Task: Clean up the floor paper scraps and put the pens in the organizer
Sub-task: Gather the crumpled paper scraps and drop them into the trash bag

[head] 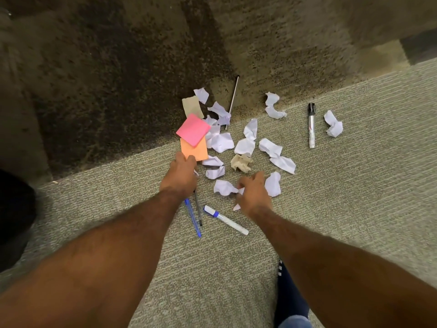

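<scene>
Several crumpled white paper scraps (246,147) lie scattered on the carpet, with one brown crumpled scrap (241,162) among them. A pink sticky note (192,130) overlaps an orange sticky note (195,150), and a tan slip (192,106) lies behind them. My left hand (181,175) touches the orange note's near edge. My right hand (254,194) is closed on a white scrap (240,191). A blue pen (192,217) and a thin dark pen (198,210) lie below my left hand, beside a white marker with a blue band (225,220). A black-capped marker (311,125) lies at the right, a thin stick pen (233,100) farther back.
The grey carpet (354,185) meets a darker brown carpet strip (106,91) behind the pile. A dark object (14,216) sits at the left edge. My leg in dark fabric with a shoe (292,304) shows at the bottom right. No organizer is in view.
</scene>
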`<state>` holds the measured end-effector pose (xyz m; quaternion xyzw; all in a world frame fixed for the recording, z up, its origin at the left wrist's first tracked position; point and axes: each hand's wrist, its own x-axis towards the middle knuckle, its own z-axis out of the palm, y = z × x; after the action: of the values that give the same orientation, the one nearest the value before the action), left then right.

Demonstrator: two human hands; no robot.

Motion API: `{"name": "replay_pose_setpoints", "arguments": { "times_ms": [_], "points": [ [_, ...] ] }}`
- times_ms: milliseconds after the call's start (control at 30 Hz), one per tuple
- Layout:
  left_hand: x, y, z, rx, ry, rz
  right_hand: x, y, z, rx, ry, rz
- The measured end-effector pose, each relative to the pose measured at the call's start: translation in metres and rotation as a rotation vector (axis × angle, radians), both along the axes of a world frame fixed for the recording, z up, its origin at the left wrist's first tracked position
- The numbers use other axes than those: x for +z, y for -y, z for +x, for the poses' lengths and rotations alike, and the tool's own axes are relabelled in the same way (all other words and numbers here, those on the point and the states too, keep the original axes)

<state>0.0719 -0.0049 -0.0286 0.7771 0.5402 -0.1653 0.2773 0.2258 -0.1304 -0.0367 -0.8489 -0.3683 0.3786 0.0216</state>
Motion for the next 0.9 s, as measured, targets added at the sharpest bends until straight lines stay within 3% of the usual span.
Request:
{"name": "replay_pose_setpoints", "arguments": {
  "times_ms": [300, 433, 533, 633, 767, 900],
  "points": [
    [0.015, -0.011, -0.015, 0.027, 0.288, -0.062, 0.018, -0.011, 0.016, -0.227, -0.142, 0.231],
    [0.023, -0.015, -0.003, -0.067, 0.262, 0.051, 0.02, -0.019, 0.034, -0.265, -0.105, 0.305],
    [0.021, -0.018, 0.012, -0.079, 0.197, -0.036, 0.018, -0.026, 0.045, -0.255, -0.065, 0.337],
    [0.015, -0.013, 0.024, -0.197, 0.038, -0.112, 0.015, -0.033, 0.053, -0.134, -0.086, 0.284],
    [0.004, -0.001, 0.038, -0.426, -0.213, -0.064, 0.008, -0.043, 0.053, 0.2, -0.029, 0.079],
    [-0.006, 0.007, 0.046, -0.461, -0.268, 0.046, -0.001, -0.049, 0.051, 0.38, 0.115, -0.02]
  ]
}}
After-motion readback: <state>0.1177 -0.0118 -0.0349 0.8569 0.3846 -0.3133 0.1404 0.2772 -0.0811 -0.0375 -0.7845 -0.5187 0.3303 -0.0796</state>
